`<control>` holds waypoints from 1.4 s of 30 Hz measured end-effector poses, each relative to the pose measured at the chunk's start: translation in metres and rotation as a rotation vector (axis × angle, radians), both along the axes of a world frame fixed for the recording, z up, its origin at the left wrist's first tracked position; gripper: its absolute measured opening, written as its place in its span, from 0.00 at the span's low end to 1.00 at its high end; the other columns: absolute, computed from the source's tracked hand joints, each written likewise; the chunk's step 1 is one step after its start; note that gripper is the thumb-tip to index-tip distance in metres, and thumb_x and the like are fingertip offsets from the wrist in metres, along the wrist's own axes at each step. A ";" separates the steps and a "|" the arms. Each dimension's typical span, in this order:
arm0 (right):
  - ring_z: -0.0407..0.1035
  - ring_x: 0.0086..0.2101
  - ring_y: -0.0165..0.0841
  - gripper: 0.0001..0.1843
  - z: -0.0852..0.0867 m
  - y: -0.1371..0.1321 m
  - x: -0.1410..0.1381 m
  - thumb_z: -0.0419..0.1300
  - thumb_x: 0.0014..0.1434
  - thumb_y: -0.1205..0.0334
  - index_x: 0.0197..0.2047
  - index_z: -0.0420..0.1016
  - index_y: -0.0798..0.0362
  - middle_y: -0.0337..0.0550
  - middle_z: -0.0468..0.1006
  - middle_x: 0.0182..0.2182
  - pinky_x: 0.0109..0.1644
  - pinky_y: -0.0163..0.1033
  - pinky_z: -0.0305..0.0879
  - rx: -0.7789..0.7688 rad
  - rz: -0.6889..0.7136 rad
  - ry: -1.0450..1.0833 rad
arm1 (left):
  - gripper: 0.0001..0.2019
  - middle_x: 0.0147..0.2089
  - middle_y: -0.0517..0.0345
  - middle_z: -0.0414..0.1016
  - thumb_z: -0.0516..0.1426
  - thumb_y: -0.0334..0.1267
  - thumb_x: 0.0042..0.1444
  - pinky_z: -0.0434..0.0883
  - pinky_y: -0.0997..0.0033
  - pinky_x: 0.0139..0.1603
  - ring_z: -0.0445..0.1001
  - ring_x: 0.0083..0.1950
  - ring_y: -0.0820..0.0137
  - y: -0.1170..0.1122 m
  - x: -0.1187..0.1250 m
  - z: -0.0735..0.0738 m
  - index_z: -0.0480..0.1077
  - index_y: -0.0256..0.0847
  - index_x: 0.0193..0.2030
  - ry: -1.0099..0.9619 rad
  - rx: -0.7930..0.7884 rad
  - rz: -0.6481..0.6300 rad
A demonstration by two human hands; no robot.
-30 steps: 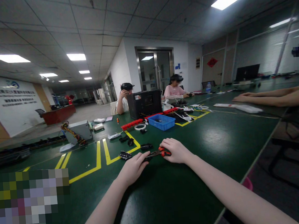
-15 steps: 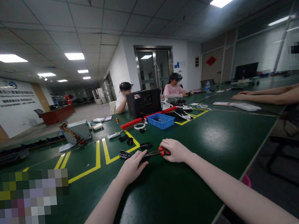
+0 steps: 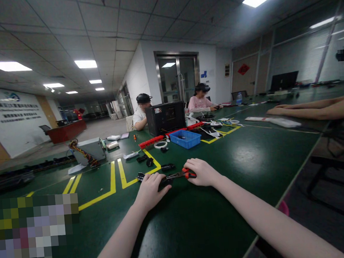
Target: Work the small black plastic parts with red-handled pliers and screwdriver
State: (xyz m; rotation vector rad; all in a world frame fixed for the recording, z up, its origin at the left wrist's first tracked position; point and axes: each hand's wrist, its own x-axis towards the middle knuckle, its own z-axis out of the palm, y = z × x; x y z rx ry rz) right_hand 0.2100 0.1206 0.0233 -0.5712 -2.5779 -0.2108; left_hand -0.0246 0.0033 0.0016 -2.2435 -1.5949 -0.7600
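Gripping one pair of red-handled pliers [image 3: 180,175] low over the green table [image 3: 251,158], the right hand [image 3: 202,173] wraps its handles. The left hand [image 3: 150,190] curls tight on one small black part [image 3: 164,182] at the pliers' tip. Two loose black pieces [image 3: 168,167] lie just beyond. Fingers hide most of the part, so its shape is unclear.

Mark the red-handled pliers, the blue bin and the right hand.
red-handled pliers [image 3: 175,176], head view, metal shank
blue bin [image 3: 191,143], head view, front wall
right hand [image 3: 203,173], head view, back of the hand
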 end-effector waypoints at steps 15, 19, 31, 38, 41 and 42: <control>0.65 0.35 0.34 0.11 0.001 -0.003 0.000 0.60 0.47 0.64 0.37 0.67 0.52 0.43 0.71 0.35 0.40 0.38 0.60 -0.070 0.010 -0.002 | 0.14 0.48 0.52 0.72 0.52 0.45 0.63 0.69 0.59 0.51 0.71 0.50 0.60 0.001 -0.002 0.000 0.64 0.41 0.52 -0.059 -0.107 -0.068; 0.65 0.35 0.34 0.11 0.001 -0.003 0.000 0.60 0.48 0.64 0.37 0.67 0.52 0.43 0.71 0.35 0.40 0.38 0.60 -0.076 0.019 -0.007 | 0.13 0.48 0.53 0.73 0.52 0.45 0.64 0.69 0.58 0.50 0.71 0.48 0.61 -0.002 -0.001 0.003 0.65 0.41 0.51 -0.052 -0.113 -0.071; 0.65 0.35 0.35 0.11 0.000 -0.002 -0.001 0.60 0.48 0.63 0.37 0.67 0.53 0.44 0.71 0.35 0.41 0.39 0.61 -0.058 0.015 -0.005 | 0.14 0.48 0.54 0.73 0.55 0.43 0.61 0.69 0.59 0.51 0.71 0.49 0.61 0.000 -0.002 -0.001 0.65 0.43 0.52 -0.097 -0.105 -0.071; 0.65 0.35 0.35 0.11 0.001 -0.002 0.000 0.60 0.48 0.63 0.37 0.67 0.52 0.43 0.71 0.35 0.40 0.38 0.61 -0.076 0.012 -0.002 | 0.14 0.47 0.54 0.73 0.54 0.44 0.62 0.69 0.59 0.52 0.71 0.49 0.60 -0.001 -0.002 0.002 0.65 0.43 0.52 -0.095 -0.118 -0.069; 0.65 0.35 0.35 0.11 0.002 -0.004 0.000 0.60 0.48 0.64 0.37 0.67 0.53 0.43 0.71 0.35 0.40 0.38 0.61 -0.085 0.016 -0.005 | 0.14 0.47 0.54 0.73 0.53 0.45 0.63 0.69 0.59 0.52 0.71 0.49 0.61 -0.002 -0.002 0.003 0.65 0.43 0.52 -0.092 -0.124 -0.069; 0.65 0.35 0.34 0.11 0.003 -0.004 0.000 0.60 0.48 0.64 0.37 0.67 0.53 0.43 0.71 0.35 0.40 0.38 0.61 -0.088 0.017 -0.006 | 0.14 0.47 0.54 0.73 0.53 0.45 0.63 0.69 0.59 0.52 0.71 0.49 0.61 -0.001 -0.002 0.003 0.65 0.43 0.53 -0.092 -0.125 -0.068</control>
